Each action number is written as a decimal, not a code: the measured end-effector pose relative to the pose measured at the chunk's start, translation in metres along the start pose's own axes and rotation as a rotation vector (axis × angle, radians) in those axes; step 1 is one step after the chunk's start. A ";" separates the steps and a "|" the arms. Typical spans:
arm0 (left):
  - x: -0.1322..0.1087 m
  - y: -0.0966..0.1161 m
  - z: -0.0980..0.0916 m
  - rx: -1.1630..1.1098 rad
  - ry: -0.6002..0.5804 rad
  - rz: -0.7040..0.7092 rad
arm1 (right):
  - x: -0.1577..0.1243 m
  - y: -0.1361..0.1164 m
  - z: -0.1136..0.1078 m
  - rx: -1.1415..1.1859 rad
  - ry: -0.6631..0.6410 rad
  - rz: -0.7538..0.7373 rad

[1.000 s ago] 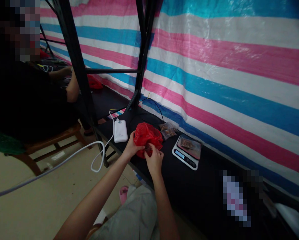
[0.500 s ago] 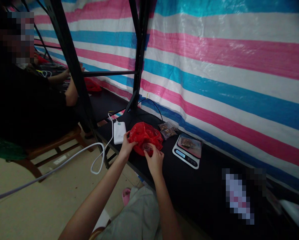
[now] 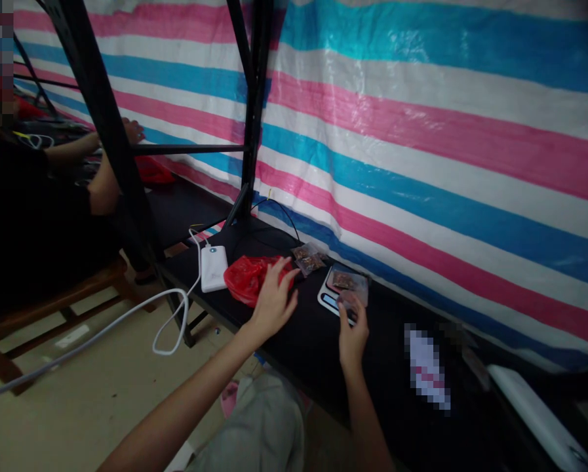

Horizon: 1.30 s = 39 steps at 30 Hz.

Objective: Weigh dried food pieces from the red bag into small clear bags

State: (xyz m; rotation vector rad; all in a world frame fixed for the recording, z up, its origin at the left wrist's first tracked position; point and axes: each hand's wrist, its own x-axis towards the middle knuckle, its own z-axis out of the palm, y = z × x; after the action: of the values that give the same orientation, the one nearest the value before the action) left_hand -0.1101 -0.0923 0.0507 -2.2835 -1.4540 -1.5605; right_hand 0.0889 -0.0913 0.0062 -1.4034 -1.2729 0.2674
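My left hand (image 3: pixel 274 298) is over the right side of a red plastic bag (image 3: pixel 242 278), its fingers spread. Over the front of a small white scale (image 3: pixel 327 301), my right hand (image 3: pixel 354 328) pinches a small clear item (image 3: pixel 349 301), whose shape is hard to make out. On the scale lies a clear packet with brown contents (image 3: pixel 343 281). More clear packets of brown pieces (image 3: pixel 309 259) lie behind, between the bag and the scale.
A white power bank (image 3: pixel 214 269) with a white cable stands left of the bag. Black metal posts (image 3: pixel 254 111) rise at the table's corner. At the left another person in black (image 3: pixel 38 210) sits. A blurred pale item (image 3: pixel 427 370) lies right.
My right hand has moved right from the red bag to the scale, with the small clear item. My left hand has let go of the bag's edge and opened. The view has shifted right.
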 end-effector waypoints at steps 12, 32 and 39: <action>0.106 0.016 0.192 -0.242 -0.716 0.245 | 0.087 0.053 -0.087 -0.463 -0.131 -0.005; 0.088 0.021 0.178 -0.874 -0.364 -0.230 | 0.154 -0.057 -0.075 -1.180 -0.459 -0.721; 0.080 0.029 0.177 -0.866 -0.300 -0.288 | 0.151 -0.081 -0.065 -1.302 -0.621 -0.906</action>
State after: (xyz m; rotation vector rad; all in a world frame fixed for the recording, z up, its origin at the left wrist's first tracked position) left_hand 0.0434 0.0296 0.0339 -2.9533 -1.3771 -2.3846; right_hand 0.1539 -0.0301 0.1662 -1.5691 -2.7010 -0.9980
